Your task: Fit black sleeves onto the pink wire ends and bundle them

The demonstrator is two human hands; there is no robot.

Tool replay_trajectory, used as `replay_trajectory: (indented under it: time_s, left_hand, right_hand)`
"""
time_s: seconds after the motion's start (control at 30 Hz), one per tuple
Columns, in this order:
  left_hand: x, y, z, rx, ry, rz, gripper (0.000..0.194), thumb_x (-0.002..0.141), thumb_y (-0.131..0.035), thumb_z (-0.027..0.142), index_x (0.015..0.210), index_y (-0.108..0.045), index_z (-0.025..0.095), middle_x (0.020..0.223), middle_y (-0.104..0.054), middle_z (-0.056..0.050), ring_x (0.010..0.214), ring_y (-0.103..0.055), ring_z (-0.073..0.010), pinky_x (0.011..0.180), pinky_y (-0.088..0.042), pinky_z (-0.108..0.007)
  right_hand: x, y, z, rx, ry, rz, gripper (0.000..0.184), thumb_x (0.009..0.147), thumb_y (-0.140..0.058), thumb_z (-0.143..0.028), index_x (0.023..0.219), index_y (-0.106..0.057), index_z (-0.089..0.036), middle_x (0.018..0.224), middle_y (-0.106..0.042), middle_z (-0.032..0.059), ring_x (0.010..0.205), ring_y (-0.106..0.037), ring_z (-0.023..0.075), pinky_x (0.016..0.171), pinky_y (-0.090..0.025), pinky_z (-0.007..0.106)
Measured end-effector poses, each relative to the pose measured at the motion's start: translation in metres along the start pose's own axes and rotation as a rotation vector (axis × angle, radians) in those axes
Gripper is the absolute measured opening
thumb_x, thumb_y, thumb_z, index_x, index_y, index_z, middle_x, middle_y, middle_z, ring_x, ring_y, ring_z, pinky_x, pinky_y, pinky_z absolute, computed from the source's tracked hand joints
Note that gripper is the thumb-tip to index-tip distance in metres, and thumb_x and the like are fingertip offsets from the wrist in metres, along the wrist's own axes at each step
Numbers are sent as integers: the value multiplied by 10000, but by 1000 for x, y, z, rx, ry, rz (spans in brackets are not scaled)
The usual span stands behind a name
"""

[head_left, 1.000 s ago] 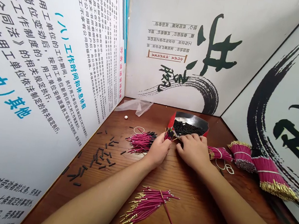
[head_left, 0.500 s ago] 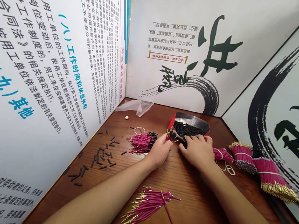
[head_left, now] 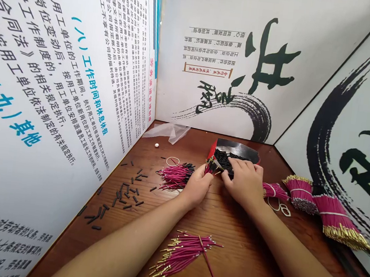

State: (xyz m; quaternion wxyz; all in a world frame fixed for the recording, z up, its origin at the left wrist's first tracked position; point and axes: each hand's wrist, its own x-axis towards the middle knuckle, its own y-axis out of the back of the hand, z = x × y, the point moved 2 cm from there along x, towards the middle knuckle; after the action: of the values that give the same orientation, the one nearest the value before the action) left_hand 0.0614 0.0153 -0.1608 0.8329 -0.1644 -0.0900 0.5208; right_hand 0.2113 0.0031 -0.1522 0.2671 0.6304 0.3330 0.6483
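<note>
My left hand [head_left: 197, 185] is closed around a small bundle of magenta wires [head_left: 212, 166], whose gold and black tips point toward the box. Beside it, my right hand [head_left: 244, 182] reaches over the near rim of a red and black box [head_left: 249, 149]. Its fingers are stretched out and slightly bent over the black sleeves [head_left: 223, 156] in the box, thumb apart from them; the fingertips are partly hidden. Left of my left hand lies a pile of magenta wires with black ends [head_left: 176, 176]. Loose magenta wires with gold tips [head_left: 182, 255] lie between my forearms.
Loose black sleeves [head_left: 126, 194] are scattered on the wooden table [head_left: 242, 254] at the left. Banded wire bundles [head_left: 338, 216] lie along the right panel, near white rubber bands [head_left: 283, 209]. A clear plastic bag [head_left: 169, 132] lies at the back. Printed panels [head_left: 218, 10] enclose the table.
My right hand has shifted slightly up and left, with its fingers further over the sleeves in the box. My left hand stays nearly in place with the wires.
</note>
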Motion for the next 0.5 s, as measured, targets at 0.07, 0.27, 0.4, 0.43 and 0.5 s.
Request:
replay_trajectory:
  time_s: [0.07,0.27,0.4,0.43,0.5]
  left_hand:
    - [0,0,0,-14,1,14,144,692,-507,204,825,-451,201,518,-316,112,409,-188,-36,442,-154,-181]
    - [1,0,2,-51,27,46,169,689,-519,185,836,-437,205,509,-316,116,398,-184,-34,430,-141,-179]
    - [0,-1,2,-50,18,40,158,695,-502,175,837,-437,204,505,-313,115,401,-184,-37,429,-143,-178]
    - [0,-1,2,-47,18,38,153,696,-496,171,832,-434,204,504,-315,115,403,-183,-37,429,-144,-179]
    - [0,-1,2,-40,22,39,141,699,-491,165,818,-426,205,506,-314,114,408,-180,-38,432,-147,-179]
  right_hand:
    - [2,4,-3,159,-1,46,285,890,-490,-240,1088,-679,-161,1085,-731,112,995,-611,276,899,-360,448]
    - [-2,-3,-12,906,-266,32,155,896,-507,-280,882,-648,-217,869,-701,47,831,-635,210,779,-482,368]
    - [-6,-10,-16,1176,-367,8,125,861,-540,-269,965,-586,-219,776,-622,4,754,-613,181,739,-484,339]
    - [-6,-10,-16,1192,-364,7,129,854,-538,-260,970,-578,-219,747,-598,-6,731,-596,175,725,-476,332]
    - [-6,-8,-17,1201,-341,-4,140,849,-524,-245,980,-568,-219,705,-564,-18,694,-564,168,698,-458,324]
